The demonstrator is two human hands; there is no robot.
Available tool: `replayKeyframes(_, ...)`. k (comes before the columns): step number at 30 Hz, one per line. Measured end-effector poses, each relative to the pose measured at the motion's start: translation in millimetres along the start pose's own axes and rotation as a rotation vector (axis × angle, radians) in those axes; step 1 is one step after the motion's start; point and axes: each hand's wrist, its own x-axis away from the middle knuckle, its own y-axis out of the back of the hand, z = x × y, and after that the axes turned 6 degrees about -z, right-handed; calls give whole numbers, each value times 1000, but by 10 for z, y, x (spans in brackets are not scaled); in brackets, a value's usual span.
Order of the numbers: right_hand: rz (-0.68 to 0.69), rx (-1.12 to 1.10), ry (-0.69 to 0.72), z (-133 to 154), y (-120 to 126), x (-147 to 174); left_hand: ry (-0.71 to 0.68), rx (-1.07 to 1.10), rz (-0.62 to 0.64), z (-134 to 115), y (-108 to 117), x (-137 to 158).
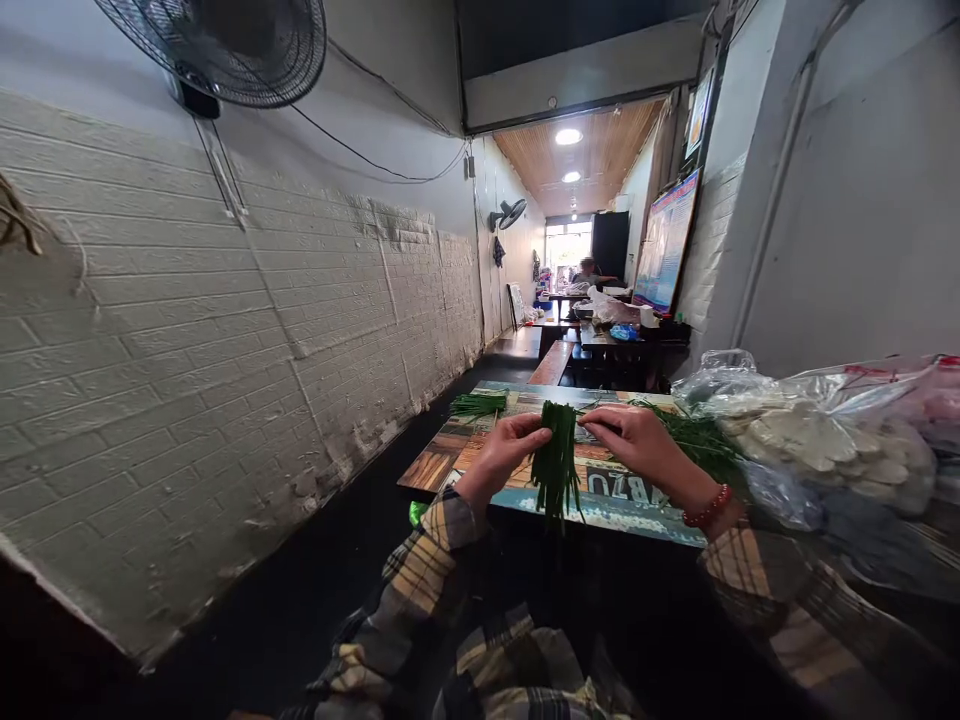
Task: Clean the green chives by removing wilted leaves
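A bunch of garlic chives (556, 462) hangs over the near edge of the table, its long green leaves drooping downward. My left hand (504, 452) is closed round it from the left, thumb across the front. My right hand (631, 440), wearing a red bead bracelet at the wrist, pinches at the bunch's upper right edge; its exact hold is too small to see. A neat, smaller bundle of chives (478, 404) lies on the table (427, 466) to the left. Beyond my right hand spreads a looser pile of chives (701, 438), partly hidden by my forearm.
Clear plastic bags (832, 425) with pale, flat pieces inside sit at the right. A wooden bench (553, 362) and another laden table (600, 335) stand ahead, with a person (587, 272) farther back. A white brick wall (225, 380) runs along the left.
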Motion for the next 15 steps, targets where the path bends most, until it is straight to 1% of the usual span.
replayKeyframes(1,5,2,8,27,10,28,-3,-3,16,-32,21,47)
replayKeyframes(3,16,10,17,84,45,78,-22,-32,2,-116,54,113)
replayKeyframes(4,25,20,17,115,68,97,-50,-67,-19,-167,61,127)
replayKeyframes(5,29,31,15,149,93,113,-69,-112,-11,-222,58,129)
replayKeyframes(8,13,61,27,262,173,130,-130,-258,73,-377,17,84)
replayKeyframes(9,-3,71,32,297,200,124,-150,-298,75,-417,2,64)
replayKeyframes(12,-54,112,35,332,279,76,-178,-347,-11,-468,-5,19)
replayKeyframes(14,-83,138,28,247,329,20,-145,-342,-69,-435,32,-3)
replayKeyframes(15,-98,154,21,163,352,-12,-120,-327,-71,-399,61,-16)
